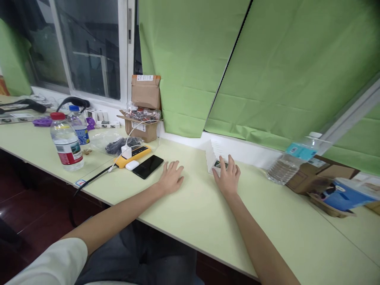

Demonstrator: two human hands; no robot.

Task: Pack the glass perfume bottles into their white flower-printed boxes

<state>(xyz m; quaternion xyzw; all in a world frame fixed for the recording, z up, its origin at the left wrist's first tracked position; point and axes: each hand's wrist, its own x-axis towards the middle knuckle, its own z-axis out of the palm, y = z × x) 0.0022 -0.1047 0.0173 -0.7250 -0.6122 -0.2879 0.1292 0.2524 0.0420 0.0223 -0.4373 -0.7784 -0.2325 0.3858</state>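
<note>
My left hand [171, 179] lies palm down on the table with its fingers spread, just right of a black smartphone [148, 166]. It holds nothing. Curled around a small white box [210, 157] is my right hand [228, 178], its thumb at the near side and its fingers over the top and far side. The box's lid stands up at the left. Inside shows something dark green and patterned, partly hidden by my fingers.
Left of the phone are a white earbud case [132, 165], a yellow power strip [136, 155] with a plugged-in charger, and a red-capped bottle [67, 142]. Behind stands an open cardboard box [145, 130]. A tilted water bottle [291, 162] and a blue cup [346, 194] are at right.
</note>
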